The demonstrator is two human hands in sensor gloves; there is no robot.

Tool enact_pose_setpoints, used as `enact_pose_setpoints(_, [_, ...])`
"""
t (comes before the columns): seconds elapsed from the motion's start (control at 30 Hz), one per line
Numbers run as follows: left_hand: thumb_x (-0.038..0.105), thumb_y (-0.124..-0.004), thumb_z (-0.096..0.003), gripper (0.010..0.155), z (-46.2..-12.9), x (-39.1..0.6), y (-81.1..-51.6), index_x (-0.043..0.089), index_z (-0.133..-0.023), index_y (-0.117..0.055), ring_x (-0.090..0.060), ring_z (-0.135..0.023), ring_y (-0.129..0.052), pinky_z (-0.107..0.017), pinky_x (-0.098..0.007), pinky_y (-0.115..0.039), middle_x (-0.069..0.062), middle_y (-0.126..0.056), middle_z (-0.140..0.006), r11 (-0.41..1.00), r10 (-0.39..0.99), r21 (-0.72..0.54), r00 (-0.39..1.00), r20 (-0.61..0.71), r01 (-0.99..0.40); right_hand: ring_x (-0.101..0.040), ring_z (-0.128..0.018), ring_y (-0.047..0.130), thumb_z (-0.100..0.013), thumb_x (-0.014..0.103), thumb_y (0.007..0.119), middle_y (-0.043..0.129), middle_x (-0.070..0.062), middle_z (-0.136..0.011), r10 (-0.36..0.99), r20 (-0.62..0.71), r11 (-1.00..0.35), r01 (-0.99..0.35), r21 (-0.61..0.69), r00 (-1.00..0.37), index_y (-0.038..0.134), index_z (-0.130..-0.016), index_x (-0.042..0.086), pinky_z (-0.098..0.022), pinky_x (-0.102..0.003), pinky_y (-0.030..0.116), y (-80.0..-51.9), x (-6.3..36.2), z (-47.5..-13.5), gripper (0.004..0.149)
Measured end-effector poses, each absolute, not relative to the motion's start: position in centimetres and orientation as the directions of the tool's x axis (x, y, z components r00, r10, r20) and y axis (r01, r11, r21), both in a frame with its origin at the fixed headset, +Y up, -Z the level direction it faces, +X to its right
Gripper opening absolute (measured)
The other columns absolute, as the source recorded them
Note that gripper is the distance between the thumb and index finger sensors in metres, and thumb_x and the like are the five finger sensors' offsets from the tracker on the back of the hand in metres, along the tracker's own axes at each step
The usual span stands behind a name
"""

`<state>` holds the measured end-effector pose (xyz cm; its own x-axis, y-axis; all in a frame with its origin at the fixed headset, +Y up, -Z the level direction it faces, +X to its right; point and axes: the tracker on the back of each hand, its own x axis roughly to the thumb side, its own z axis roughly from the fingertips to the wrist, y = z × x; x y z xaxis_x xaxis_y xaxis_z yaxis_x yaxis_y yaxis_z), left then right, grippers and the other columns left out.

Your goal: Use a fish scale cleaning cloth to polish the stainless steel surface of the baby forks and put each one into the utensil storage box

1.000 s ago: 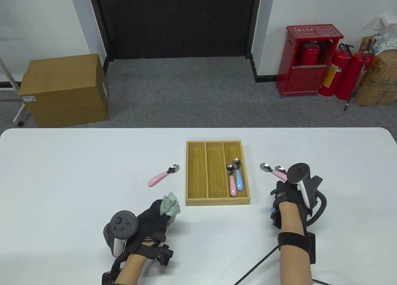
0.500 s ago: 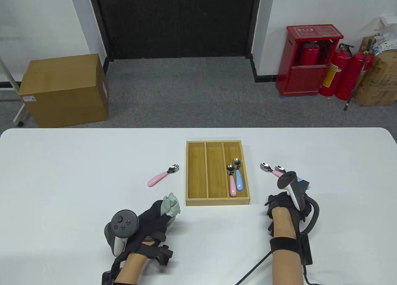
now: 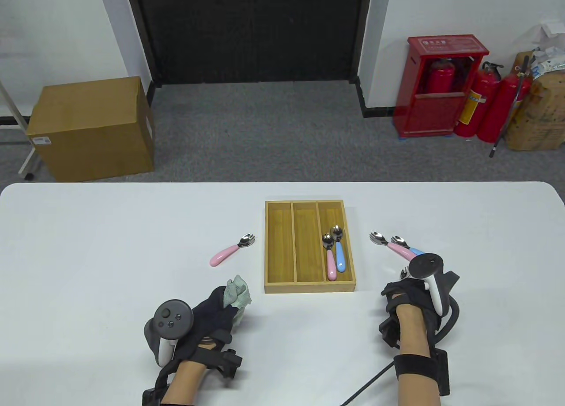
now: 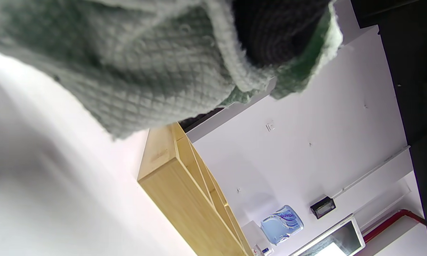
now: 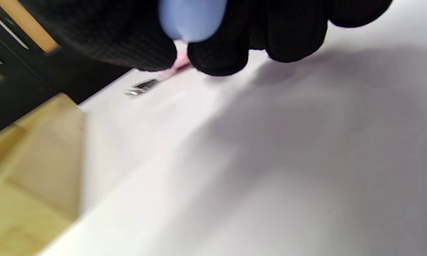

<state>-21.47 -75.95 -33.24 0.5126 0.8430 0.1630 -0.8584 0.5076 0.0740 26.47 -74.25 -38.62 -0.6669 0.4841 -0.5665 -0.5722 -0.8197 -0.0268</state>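
My left hand (image 3: 223, 304) grips a bunched grey-green cloth (image 3: 238, 292) just left of the near end of the wooden utensil box (image 3: 309, 287); the cloth (image 4: 146, 71) fills the top of the left wrist view. My right hand (image 3: 399, 289) holds a blue-handled fork (image 5: 192, 17) low over the table, right of the box, and its steel head (image 3: 404, 273) pokes out past the fingers. A pink-handled fork (image 3: 229, 252) lies left of the box. Two more forks, one pink-handled (image 3: 390, 245) and one blue-handled (image 3: 416, 250), lie beyond my right hand.
The box's right compartment holds a pink-handled utensil (image 3: 331, 265) and a blue-handled utensil (image 3: 340, 258); its other two compartments show bare wood. Beyond the table's far edge stand a cardboard box (image 3: 92, 128) and a red fire-extinguisher cabinet (image 3: 437, 92).
My right hand has drawn back toward the near edge, uncovering the two forks behind it. My left hand has shifted slightly left and nearer with the cloth.
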Motion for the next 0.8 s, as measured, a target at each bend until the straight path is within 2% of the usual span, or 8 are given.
enact_pose_setpoints(0.17, [0.042, -0.083, -0.049, 0.047, -33.2, -21.7, -76.2, 0.017, -0.089, -0.079, -0.029, -0.061, -0.103, -0.059, -0.057, -0.073, -0.005, -0.1, -0.069, 0.387, 0.909, 0.061, 0.392, 0.14, -0.92, -0.041, -0.068, 0.075, -0.043, 0.038, 0.081, 0.062, -0.023, -0.093, 0.69, -0.355, -0.709, -0.686, -0.162, -0.63, 0.084, -0.071, 0.002, -0.052, -0.065, 0.061, -71.9, 24.1, -37.2, 0.045])
enact_pose_setpoints(0.3, [0.044, -0.082, -0.0497, 0.049, -33.2, -21.4, -76.4, 0.016, -0.09, -0.079, -0.03, -0.064, -0.103, -0.06, -0.056, -0.072, -0.005, -0.1, -0.072, 0.287, 0.949, 0.026, 0.287, 0.129, -0.958, -0.042, -0.065, 0.08, -0.044, 0.038, 0.079, 0.068, -0.025, -0.092, 0.841, -0.13, -0.541, -0.821, -0.183, -0.525, 0.081, -0.075, 0.006, -0.049, -0.065, 0.065, -70.9, 20.6, -36.2, 0.044])
enact_pose_setpoints(0.4, [0.046, -0.08, -0.0506, 0.05, -33.3, -21.2, -76.8, 0.017, -0.091, -0.079, -0.03, -0.067, -0.103, -0.061, -0.056, -0.072, -0.005, -0.1, -0.075, 0.177, 0.978, -0.009, 0.175, 0.11, -0.984, -0.042, -0.06, 0.086, -0.044, 0.037, 0.079, 0.075, -0.028, -0.088, 0.905, 0.03, -0.417, -0.9, -0.126, -0.424, 0.082, -0.076, 0.008, -0.045, -0.065, 0.069, -71.1, 17.4, -35.3, 0.044])
enact_pose_setpoints(0.47, [0.048, -0.079, -0.0511, 0.052, -33.3, -21.1, -77.2, 0.017, -0.093, -0.078, -0.031, -0.07, -0.102, -0.062, -0.056, -0.071, -0.006, -0.1, -0.077, 0.099, 0.991, -0.035, 0.095, 0.09, -0.995, -0.041, -0.056, 0.089, -0.044, 0.037, 0.08, 0.079, -0.028, -0.085, 0.917, 0.084, -0.387, -0.921, -0.046, -0.389, 0.083, -0.076, 0.008, -0.043, -0.064, 0.071, -70.9, 15.7, -34.9, 0.044])
enact_pose_setpoints(0.6, [0.051, -0.075, -0.0524, 0.056, -33.5, -20.8, -77.8, 0.016, -0.096, -0.076, -0.034, -0.076, -0.099, -0.063, -0.057, -0.069, -0.008, -0.097, -0.084, -0.019, 0.998, -0.089, -0.024, 0.054, -0.996, -0.036, -0.043, 0.1, -0.042, 0.038, 0.081, 0.092, -0.026, -0.074, 0.909, 0.187, -0.382, -0.924, 0.018, -0.373, 0.085, -0.076, 0.011, -0.035, -0.06, 0.08, -70.4, 12.9, -33.9, 0.043])
enact_pose_setpoints(0.8, [0.06, -0.068, -0.0541, 0.064, -33.6, -19.9, -78.3, 0.017, -0.101, -0.07, -0.033, -0.086, -0.093, -0.068, -0.057, -0.065, -0.007, -0.091, -0.094, -0.146, 0.986, -0.205, -0.16, 0.054, -0.968, -0.032, -0.033, 0.103, -0.042, 0.037, 0.082, 0.098, -0.026, -0.065, 0.914, 0.253, -0.363, -0.919, 0.156, -0.318, 0.087, -0.076, 0.011, -0.03, -0.057, 0.082, -71.1, 9.5, -32.6, 0.044])
